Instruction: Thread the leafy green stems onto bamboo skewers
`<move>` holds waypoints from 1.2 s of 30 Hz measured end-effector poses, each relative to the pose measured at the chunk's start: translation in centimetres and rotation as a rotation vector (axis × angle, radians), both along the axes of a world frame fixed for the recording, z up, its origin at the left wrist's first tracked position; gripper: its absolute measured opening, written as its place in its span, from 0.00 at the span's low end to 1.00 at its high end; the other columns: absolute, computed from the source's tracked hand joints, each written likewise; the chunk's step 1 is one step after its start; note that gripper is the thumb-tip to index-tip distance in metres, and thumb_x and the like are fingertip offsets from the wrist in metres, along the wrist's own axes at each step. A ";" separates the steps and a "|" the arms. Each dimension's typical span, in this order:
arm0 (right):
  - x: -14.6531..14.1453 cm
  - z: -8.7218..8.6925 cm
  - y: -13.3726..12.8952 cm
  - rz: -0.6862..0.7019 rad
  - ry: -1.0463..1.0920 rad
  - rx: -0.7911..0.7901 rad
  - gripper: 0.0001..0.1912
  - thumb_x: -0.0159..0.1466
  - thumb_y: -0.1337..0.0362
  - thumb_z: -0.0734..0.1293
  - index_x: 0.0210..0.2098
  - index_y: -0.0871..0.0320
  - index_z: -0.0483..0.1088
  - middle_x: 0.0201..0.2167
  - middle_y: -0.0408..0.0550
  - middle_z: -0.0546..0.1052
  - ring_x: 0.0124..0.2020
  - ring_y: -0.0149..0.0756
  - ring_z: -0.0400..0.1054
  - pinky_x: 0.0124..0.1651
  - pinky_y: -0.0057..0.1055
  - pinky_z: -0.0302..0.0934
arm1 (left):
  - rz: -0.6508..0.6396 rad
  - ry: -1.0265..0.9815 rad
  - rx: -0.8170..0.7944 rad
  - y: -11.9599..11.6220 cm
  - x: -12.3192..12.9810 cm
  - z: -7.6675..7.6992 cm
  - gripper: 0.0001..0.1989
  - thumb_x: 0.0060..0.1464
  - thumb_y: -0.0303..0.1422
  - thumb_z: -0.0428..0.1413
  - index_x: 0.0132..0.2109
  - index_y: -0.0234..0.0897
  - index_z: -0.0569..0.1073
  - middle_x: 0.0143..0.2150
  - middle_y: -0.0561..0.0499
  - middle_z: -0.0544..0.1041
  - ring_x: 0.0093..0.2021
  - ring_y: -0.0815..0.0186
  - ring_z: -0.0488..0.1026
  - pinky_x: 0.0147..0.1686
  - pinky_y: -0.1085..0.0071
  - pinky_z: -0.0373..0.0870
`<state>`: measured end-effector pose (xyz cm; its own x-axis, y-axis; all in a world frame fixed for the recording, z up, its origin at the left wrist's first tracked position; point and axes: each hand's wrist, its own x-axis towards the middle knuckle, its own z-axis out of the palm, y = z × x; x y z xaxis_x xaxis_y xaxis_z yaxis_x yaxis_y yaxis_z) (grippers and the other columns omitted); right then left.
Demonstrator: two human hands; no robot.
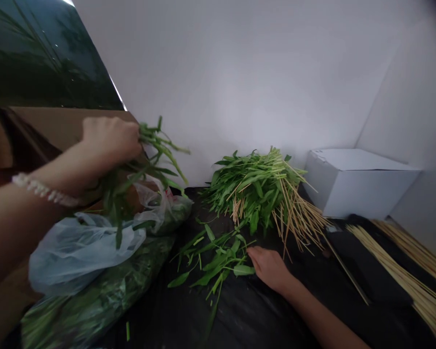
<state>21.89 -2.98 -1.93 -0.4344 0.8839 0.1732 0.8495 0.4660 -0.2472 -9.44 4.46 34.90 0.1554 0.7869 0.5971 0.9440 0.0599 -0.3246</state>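
My left hand (111, 138), with a beaded bracelet at the wrist, is closed around a bunch of green leafy stems (160, 145), raised above the plastic bags at the left. Stem ends stick out to its right and leaves hang below. My right hand (267, 264) is low over the black-covered surface, its fingers together at the right edge of a loose pile of leafy stems (218, 261). Whether a stem is between those fingertips is too small to tell. Behind it lies a large heap of greens (254, 184) with thin wooden sticks (305, 213) fanning out to the right.
Bags of greens (105, 295) fill the left, one with a whitish plastic top (80, 254). Behind them is a cardboard box (72, 127). A white box (359, 179) stands back right. Long pale sticks (396, 271) and a dark flat object (370, 266) lie at the right.
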 end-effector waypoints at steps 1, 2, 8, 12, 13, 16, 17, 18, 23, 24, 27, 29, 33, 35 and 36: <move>0.0 0.1 0.0 0.001 -0.006 -0.002 0.14 0.69 0.69 0.53 0.42 0.57 0.69 0.37 0.48 0.76 0.37 0.35 0.72 0.37 0.27 0.56 | 0.103 0.070 -0.042 -1.4 0.8 -1.7 0.17 0.57 0.34 0.49 0.39 0.20 0.74 0.38 0.37 0.75 0.51 0.39 0.70 0.44 0.39 0.61; -0.1 0.1 0.0 0.001 -0.013 -0.007 0.13 0.68 0.70 0.54 0.42 0.57 0.69 0.37 0.48 0.77 0.37 0.35 0.72 0.37 0.27 0.56 | 0.160 0.130 -0.101 -2.7 1.4 -3.5 0.15 0.56 0.34 0.49 0.41 0.25 0.74 0.36 0.38 0.75 0.46 0.43 0.73 0.42 0.45 0.65; -0.1 0.6 0.0 -0.026 0.005 -0.035 0.14 0.69 0.69 0.53 0.43 0.57 0.70 0.38 0.49 0.77 0.39 0.36 0.73 0.39 0.27 0.58 | -0.138 0.199 0.053 -7.3 -0.3 -12.4 0.24 0.52 0.35 0.47 0.56 0.43 0.69 0.38 0.44 0.78 0.35 0.53 0.74 0.30 0.64 0.66; 0.0 0.6 0.0 -0.068 0.074 -0.048 0.16 0.69 0.67 0.54 0.48 0.55 0.70 0.41 0.49 0.78 0.42 0.37 0.73 0.43 0.28 0.60 | -0.604 0.151 0.325 -6.6 0.3 -15.4 0.22 0.51 0.32 0.52 0.55 0.41 0.69 0.32 0.47 0.77 0.32 0.58 0.73 0.31 0.67 0.63; 0.1 0.5 0.1 -0.080 0.086 -0.055 0.16 0.69 0.67 0.54 0.49 0.54 0.70 0.42 0.50 0.78 0.43 0.38 0.73 0.43 0.28 0.60 | -0.680 0.145 0.348 -6.2 1.0 -16.2 0.23 0.52 0.31 0.53 0.56 0.40 0.68 0.32 0.47 0.77 0.32 0.59 0.73 0.33 0.66 0.63; 0.7 0.2 0.5 -0.111 0.137 -0.062 0.17 0.68 0.67 0.56 0.52 0.54 0.69 0.45 0.50 0.78 0.45 0.38 0.73 0.44 0.28 0.61 | -0.789 0.087 0.337 -4.9 3.2 -19.8 0.22 0.56 0.29 0.51 0.59 0.39 0.66 0.33 0.47 0.77 0.35 0.59 0.73 0.38 0.64 0.62; 0.9 0.0 0.7 -0.123 0.155 -0.052 0.17 0.68 0.66 0.56 0.53 0.54 0.69 0.46 0.49 0.78 0.46 0.38 0.73 0.45 0.28 0.61 | -0.788 0.048 0.292 -4.5 3.7 -21.4 0.22 0.57 0.28 0.51 0.59 0.40 0.67 0.34 0.46 0.77 0.36 0.59 0.73 0.39 0.64 0.62; 1.2 -0.1 0.9 -0.134 0.163 -0.041 0.17 0.68 0.66 0.56 0.53 0.54 0.68 0.47 0.49 0.78 0.46 0.37 0.73 0.45 0.28 0.61 | -0.757 0.031 0.212 -4.2 4.0 -23.1 0.22 0.57 0.27 0.50 0.59 0.40 0.67 0.36 0.46 0.78 0.38 0.59 0.73 0.40 0.63 0.61; 2.4 -0.6 1.9 -0.193 0.142 -0.007 0.16 0.69 0.66 0.55 0.52 0.54 0.69 0.47 0.50 0.78 0.47 0.36 0.73 0.46 0.28 0.62 | -0.545 0.097 -0.425 -4.4 1.8 -30.2 0.36 0.49 0.25 0.54 0.66 0.40 0.59 0.56 0.41 0.72 0.57 0.54 0.66 0.53 0.58 0.58; 2.4 -0.5 2.0 -0.196 0.144 0.003 0.16 0.69 0.65 0.55 0.52 0.54 0.69 0.47 0.50 0.78 0.47 0.36 0.73 0.47 0.28 0.62 | -0.517 0.100 -0.515 -4.6 1.0 -30.7 0.38 0.47 0.25 0.55 0.66 0.41 0.58 0.58 0.41 0.71 0.60 0.53 0.63 0.54 0.58 0.58; 2.4 -0.3 1.8 -0.179 0.143 0.038 0.17 0.70 0.65 0.54 0.53 0.55 0.69 0.47 0.51 0.78 0.47 0.36 0.73 0.48 0.29 0.62 | -0.440 0.047 -0.640 -5.2 -1.3 -29.9 0.41 0.44 0.25 0.56 0.67 0.44 0.58 0.62 0.41 0.66 0.63 0.50 0.59 0.55 0.54 0.59; 2.1 -0.1 1.6 -0.165 0.129 0.053 0.17 0.70 0.64 0.54 0.53 0.56 0.68 0.47 0.51 0.78 0.47 0.37 0.73 0.49 0.29 0.62 | -0.442 -0.034 -0.647 -5.8 -1.8 -28.2 0.37 0.45 0.26 0.56 0.64 0.46 0.62 0.64 0.43 0.65 0.63 0.49 0.58 0.54 0.53 0.61; 1.7 0.0 1.1 -0.135 0.084 0.059 0.18 0.70 0.64 0.53 0.54 0.56 0.68 0.47 0.53 0.78 0.46 0.37 0.73 0.47 0.29 0.63 | -0.612 -0.236 -0.518 -7.8 0.5 -25.6 0.13 0.59 0.31 0.51 0.47 0.44 0.77 0.51 0.45 0.74 0.53 0.58 0.68 0.50 0.61 0.64; 1.6 -0.1 1.1 -0.131 0.063 0.055 0.18 0.70 0.64 0.53 0.54 0.55 0.68 0.47 0.53 0.77 0.46 0.38 0.73 0.46 0.29 0.63 | -0.752 -0.262 -0.565 -9.3 2.8 -26.2 0.10 0.60 0.32 0.52 0.43 0.45 0.78 0.45 0.48 0.75 0.48 0.61 0.69 0.48 0.64 0.65; 1.6 -0.2 1.1 -0.132 0.056 0.052 0.18 0.70 0.64 0.53 0.53 0.55 0.69 0.47 0.53 0.77 0.46 0.38 0.73 0.46 0.29 0.63 | -0.807 -0.251 -0.608 -10.1 3.9 -27.0 0.09 0.60 0.33 0.53 0.43 0.46 0.77 0.44 0.48 0.75 0.47 0.62 0.69 0.46 0.65 0.64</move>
